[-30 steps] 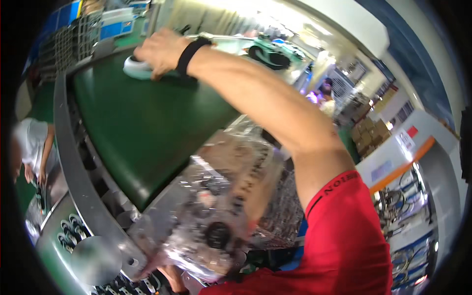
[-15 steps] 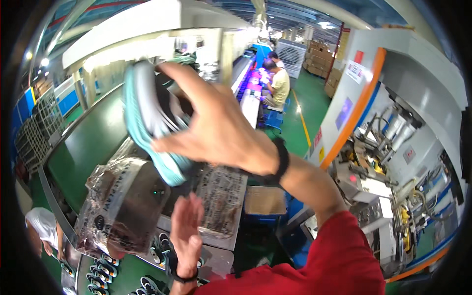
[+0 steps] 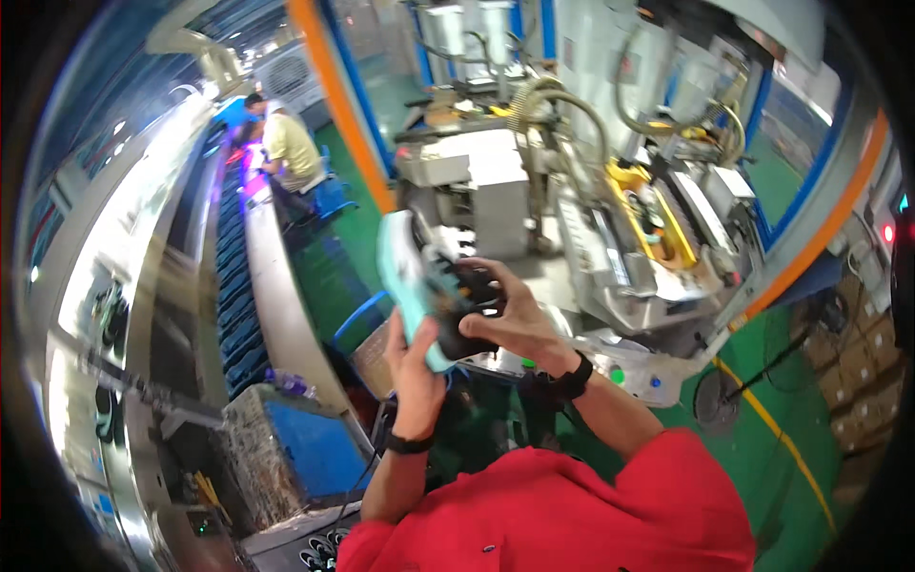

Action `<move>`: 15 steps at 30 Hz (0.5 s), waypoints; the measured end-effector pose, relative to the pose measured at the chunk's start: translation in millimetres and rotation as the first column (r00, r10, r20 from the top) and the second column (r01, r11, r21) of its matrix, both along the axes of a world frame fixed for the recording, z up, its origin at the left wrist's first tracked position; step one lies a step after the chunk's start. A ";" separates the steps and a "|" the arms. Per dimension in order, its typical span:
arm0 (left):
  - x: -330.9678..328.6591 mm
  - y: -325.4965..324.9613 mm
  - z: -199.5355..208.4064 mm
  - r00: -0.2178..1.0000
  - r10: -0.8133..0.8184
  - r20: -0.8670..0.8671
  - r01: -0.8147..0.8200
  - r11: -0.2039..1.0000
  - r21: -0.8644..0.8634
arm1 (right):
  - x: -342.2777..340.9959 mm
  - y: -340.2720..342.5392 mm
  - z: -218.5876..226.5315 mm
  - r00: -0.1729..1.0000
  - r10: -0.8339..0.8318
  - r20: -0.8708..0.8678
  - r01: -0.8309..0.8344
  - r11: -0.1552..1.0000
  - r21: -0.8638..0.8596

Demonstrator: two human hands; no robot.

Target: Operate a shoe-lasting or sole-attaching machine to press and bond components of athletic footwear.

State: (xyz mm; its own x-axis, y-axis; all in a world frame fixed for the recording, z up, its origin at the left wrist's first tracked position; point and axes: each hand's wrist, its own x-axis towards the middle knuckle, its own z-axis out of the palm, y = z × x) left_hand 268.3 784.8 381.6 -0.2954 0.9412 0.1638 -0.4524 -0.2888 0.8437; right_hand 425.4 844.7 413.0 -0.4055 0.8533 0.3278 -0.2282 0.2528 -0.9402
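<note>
Bright, cool indoor light reaches the fingers [image 3: 421,345] and the shoe [image 3: 408,276] between them, its outline softened by blur. To the left of the fingers, glare burns a long panel [image 3: 157,208] out to near white. Farther up and left, a violet glow colours the far end of the counter [image 3: 278,276]. Above the fingers, a pale machine block [image 3: 498,186] looks washed out. Just below them, deep shadow hides most detail. Fisheye distortion bows the orange beam [image 3: 822,229] far to their right, and blackness swallows the corners.
</note>
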 end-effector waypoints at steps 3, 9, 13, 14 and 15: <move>102.2 64.5 -24.0 0.949 -0.147 -0.279 0.115 0.985 -0.127 | 95.2 36.4 -44.6 0.929 -0.362 0.069 0.369 0.905 -0.212; 210.7 201.7 -75.0 0.829 -0.506 -0.236 0.425 0.846 -0.321 | 253.7 55.9 -72.5 0.631 -0.759 0.158 0.774 0.606 -0.184; 268.1 305.8 -93.4 0.654 -0.434 -0.620 0.301 0.901 -0.312 | 306.0 53.9 -78.5 0.470 -0.875 0.114 0.872 0.440 -0.215; 274.4 324.9 -109.4 0.624 -0.395 -0.675 0.189 0.914 -0.360 | 313.1 52.5 -78.4 0.433 -0.897 0.085 0.892 0.412 -0.188; 280.5 348.6 -130.7 0.594 -0.386 -0.706 0.143 0.914 -0.380 | 317.2 49.0 -73.4 0.403 -0.906 0.133 0.911 0.383 -0.155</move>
State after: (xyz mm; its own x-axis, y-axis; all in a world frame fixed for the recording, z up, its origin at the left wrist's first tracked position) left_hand 548.7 1133.4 250.9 0.0889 0.9947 -0.0507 0.3584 0.0156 0.9335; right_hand 742.5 893.6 339.6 0.6430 0.7538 0.1353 0.0544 0.1313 -0.9899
